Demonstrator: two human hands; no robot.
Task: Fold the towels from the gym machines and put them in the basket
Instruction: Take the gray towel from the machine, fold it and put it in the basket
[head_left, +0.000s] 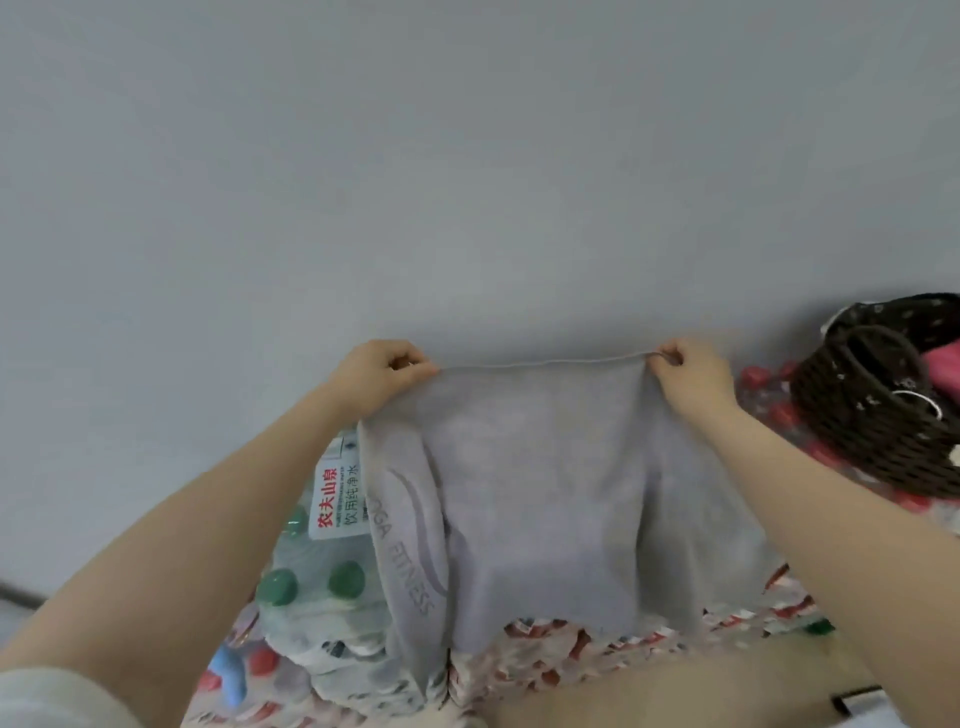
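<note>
Both hands, left (382, 371) and right (685, 371), pinch the grey towel's (540, 493) top corners.

Both bare forearms are reaching forward and up, spread apart. The left hand (382, 371) is pinching one top corner of the gray towel (540, 483) between thumb and curled fingers; the right hand (685, 371) is pinching the opposite corner likewise, at the same height.
</note>
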